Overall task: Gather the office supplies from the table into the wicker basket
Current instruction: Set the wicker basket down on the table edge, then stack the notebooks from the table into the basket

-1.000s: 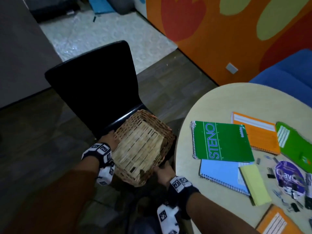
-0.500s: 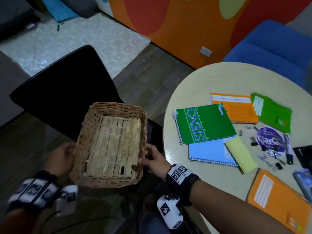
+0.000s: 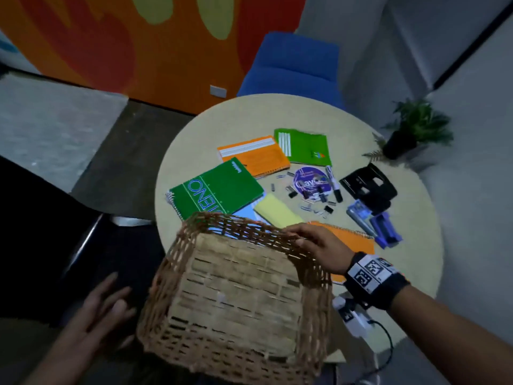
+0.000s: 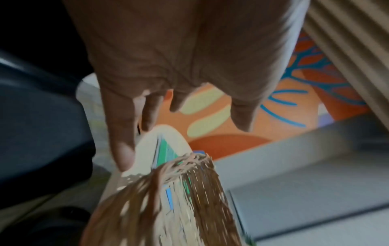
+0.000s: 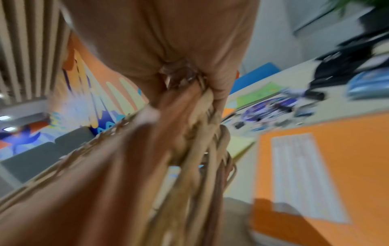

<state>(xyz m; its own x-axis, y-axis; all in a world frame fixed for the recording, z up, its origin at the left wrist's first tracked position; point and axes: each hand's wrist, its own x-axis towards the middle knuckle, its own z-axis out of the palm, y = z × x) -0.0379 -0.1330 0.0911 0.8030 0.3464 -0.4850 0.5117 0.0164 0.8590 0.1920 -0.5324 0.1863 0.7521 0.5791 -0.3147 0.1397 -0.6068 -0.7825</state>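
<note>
The empty wicker basket [image 3: 238, 295] hangs over the near edge of the round table [image 3: 410, 245]. My right hand [image 3: 313, 243] grips its far right rim, fingers curled over the weave [image 5: 189, 103]. My left hand [image 3: 105, 309] is off the basket to its left, fingers straight and spread [image 4: 179, 103]. Office supplies lie on the table: a green STENO notebook [image 3: 219, 190], orange notebooks [image 3: 255, 154], a green notebook [image 3: 305, 145], a yellow sticky pad [image 3: 277, 212], a marker [image 3: 334, 184], a purple disc [image 3: 311, 182], several binder clips [image 3: 313, 207], a black hole punch [image 3: 369, 184] and a blue stapler [image 3: 374, 220].
A black chair [image 3: 55, 232] stands to the left of the table. A blue chair [image 3: 294, 65] sits behind the table, and a potted plant [image 3: 410, 132] at the table's far right edge. A blue notebook [image 3: 247, 215] lies partly under the STENO notebook and basket rim.
The basket has been lifted off the black chair and carried right to the table's near edge. My left hand has let go of it; my right hand shifted onto the far rim.
</note>
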